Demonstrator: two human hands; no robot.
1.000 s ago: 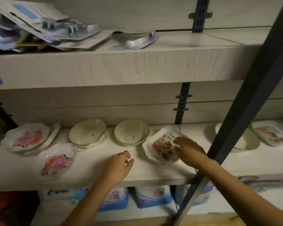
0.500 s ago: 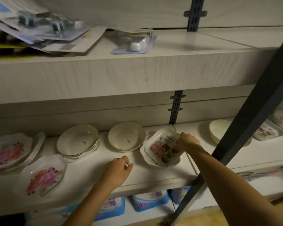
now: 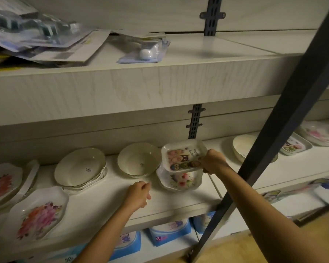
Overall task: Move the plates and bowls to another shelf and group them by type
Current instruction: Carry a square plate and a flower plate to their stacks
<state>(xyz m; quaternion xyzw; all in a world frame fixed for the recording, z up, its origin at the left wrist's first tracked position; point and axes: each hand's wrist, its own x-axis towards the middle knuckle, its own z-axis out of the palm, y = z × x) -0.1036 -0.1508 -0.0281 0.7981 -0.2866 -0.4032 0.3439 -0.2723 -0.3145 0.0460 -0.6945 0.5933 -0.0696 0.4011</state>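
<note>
My right hand [image 3: 213,162] grips the right edge of a square owl-print plate [image 3: 182,157] and holds it lifted above a second owl plate [image 3: 180,181] on the middle shelf [image 3: 179,202]. My left hand [image 3: 138,194] rests on the shelf in front, fingers loosely curled, holding nothing. Left of the owl plates sit a cream bowl [image 3: 139,161] and a stack of cream bowls [image 3: 81,168]. Flower-print plates lie at the far left [image 3: 40,215], [image 3: 2,184]. Right of the post are another cream bowl [image 3: 242,147], an owl plate [image 3: 294,146] and a flower plate [image 3: 319,132].
A dark slanted metal post [image 3: 273,141] crosses in front of my right arm. The upper shelf [image 3: 198,52] carries blister packs [image 3: 46,33] and a small packaged item [image 3: 146,51]. Blue and white packs [image 3: 169,233] stand on the shelf below.
My right hand closed on the top owl plate's edge and raised it off the plate beneath. My view shifted right, and my left hand stayed on the shelf.
</note>
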